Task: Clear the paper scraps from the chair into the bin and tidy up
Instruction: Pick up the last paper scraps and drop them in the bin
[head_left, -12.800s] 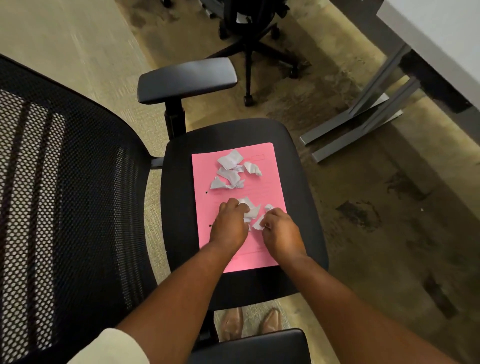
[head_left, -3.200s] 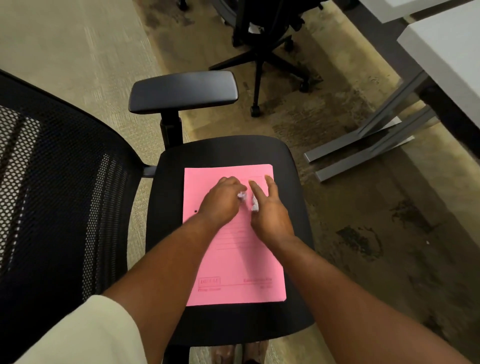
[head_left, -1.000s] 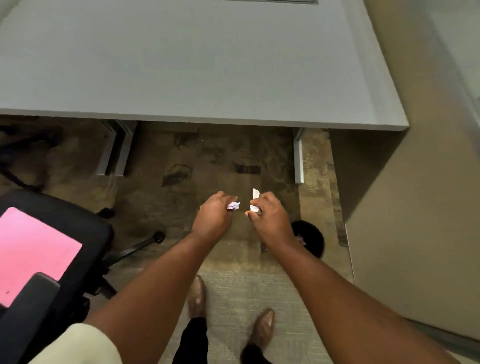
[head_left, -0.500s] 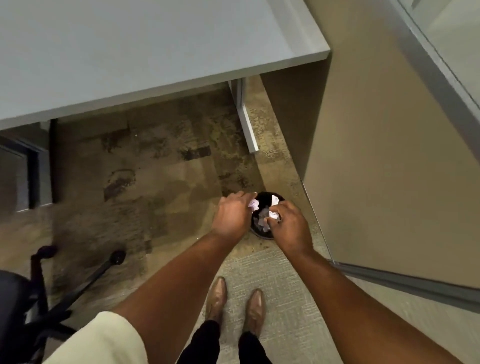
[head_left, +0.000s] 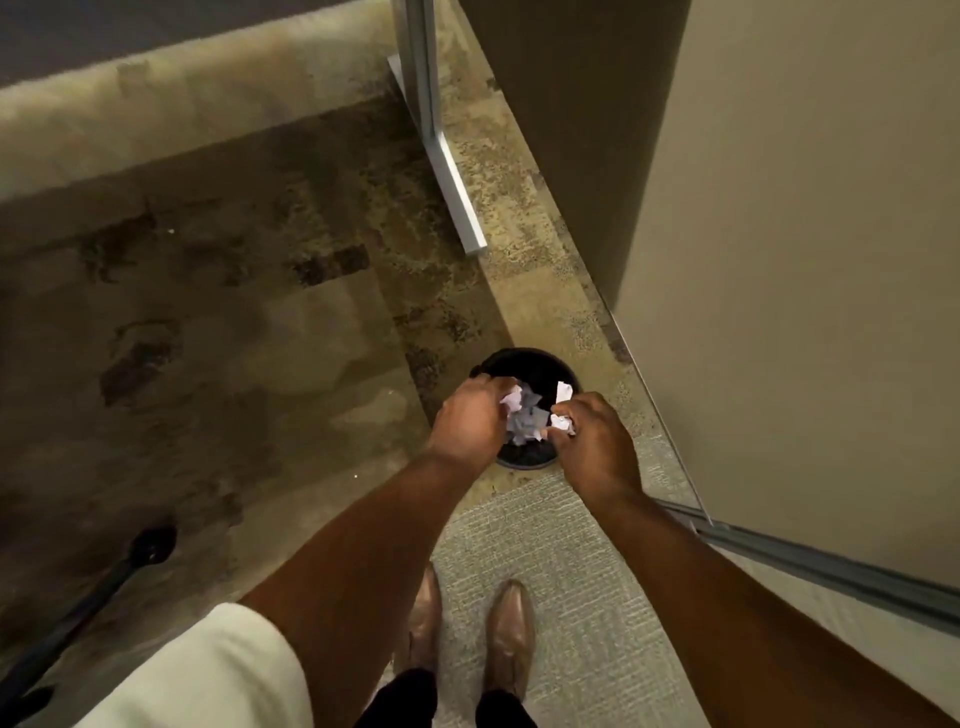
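Observation:
A small round black bin stands on the floor near the wall, with several crumpled white paper scraps lying inside. My left hand hovers over its left rim, closed on a white scrap. My right hand is over the right rim, fingers pinched on more white scraps. Both hands sit directly above the bin's mouth. The chair seat and pink folder are out of view.
A beige partition wall rises close on the right, with a metal floor rail along its base. A grey desk leg stands beyond the bin. A black chair base leg with its castor reaches in at lower left.
I turned away from the chair and carried the scraps to the bin. In the last half second my hands dropped a little closer over its mouth, still holding the paper.

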